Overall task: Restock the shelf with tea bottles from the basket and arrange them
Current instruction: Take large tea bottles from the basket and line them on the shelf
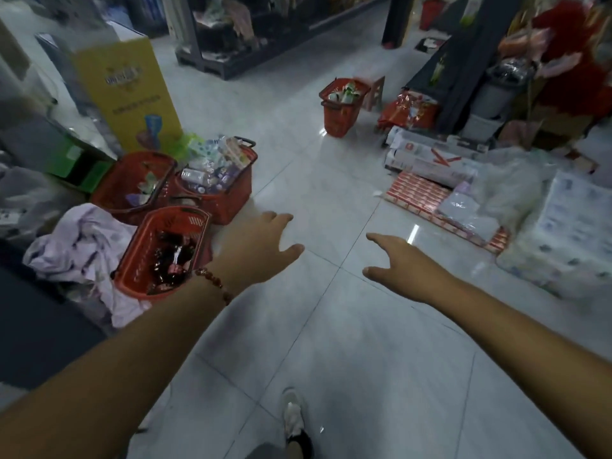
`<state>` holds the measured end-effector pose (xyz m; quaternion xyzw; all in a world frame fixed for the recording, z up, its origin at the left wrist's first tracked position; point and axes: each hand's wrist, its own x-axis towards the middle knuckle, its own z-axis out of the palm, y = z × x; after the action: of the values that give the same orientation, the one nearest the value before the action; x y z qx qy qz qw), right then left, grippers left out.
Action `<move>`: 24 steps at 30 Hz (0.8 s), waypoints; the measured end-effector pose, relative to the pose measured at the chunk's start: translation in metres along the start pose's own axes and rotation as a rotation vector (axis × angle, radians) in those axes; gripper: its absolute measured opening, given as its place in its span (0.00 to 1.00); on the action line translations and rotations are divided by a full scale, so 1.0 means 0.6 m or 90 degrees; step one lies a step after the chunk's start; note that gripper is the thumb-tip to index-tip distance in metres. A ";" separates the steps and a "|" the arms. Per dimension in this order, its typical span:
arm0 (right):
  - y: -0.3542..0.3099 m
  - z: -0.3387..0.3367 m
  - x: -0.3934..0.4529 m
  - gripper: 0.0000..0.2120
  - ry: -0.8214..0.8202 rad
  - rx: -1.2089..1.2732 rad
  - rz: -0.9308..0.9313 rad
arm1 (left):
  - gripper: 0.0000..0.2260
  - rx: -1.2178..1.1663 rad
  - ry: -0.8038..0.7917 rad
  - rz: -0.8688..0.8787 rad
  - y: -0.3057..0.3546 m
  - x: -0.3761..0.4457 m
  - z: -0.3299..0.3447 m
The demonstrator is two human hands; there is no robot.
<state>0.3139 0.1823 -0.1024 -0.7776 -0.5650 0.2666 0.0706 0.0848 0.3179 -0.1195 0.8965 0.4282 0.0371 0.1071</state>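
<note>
— Where are the tea bottles?

— In the nearest red basket [164,250], the one on the floor by the person's left wrist. Dark bottles [175,256] with reddish labels lie heaped inside it (I cannot count them, the light is poor).

— And the hands?

— Both are stretched out over the pale floor tiles [331,180], holding nothing. The left hand [261,241] hangs just right of that basket, fingers spread and loose, thumb out to the side. It does not touch the rim. A brown bead bracelet [214,283] sits on that wrist. The right hand [402,261] is further right of the basket, well apart from it, also spread flat with straight fingers and empty.

— What else stands around the basket?

— Behind it are 2 more red baskets: one [132,185] with a few odd items, and beside that one [220,180] piled with clear and white bottles. Left of the nearest basket lies a crumpled lilac cloth [86,246], touching its side. A tall yellow box [129,97] stands beyond those baskets.

— Any shelf nearby?

— A dark shelf unit [231,38] stands far beyond the basket, across the aisle. A 4th red basket [341,106] sits out in the open floor, well away. To the far right of the nearest basket, flat boxes and wrapped packs [433,180] lie spread on the tiles. Below the arms, one shoe [293,415] of the person shows.
</note>
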 end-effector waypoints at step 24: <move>0.044 -0.353 0.951 0.35 0.020 -0.092 -0.040 | 0.29 0.082 -0.016 0.012 -0.234 0.967 -0.078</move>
<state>0.5658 0.7363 -0.1243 -0.7668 -0.6056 0.2107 0.0311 0.3364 0.8613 -0.1199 0.9060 0.4199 -0.0009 0.0538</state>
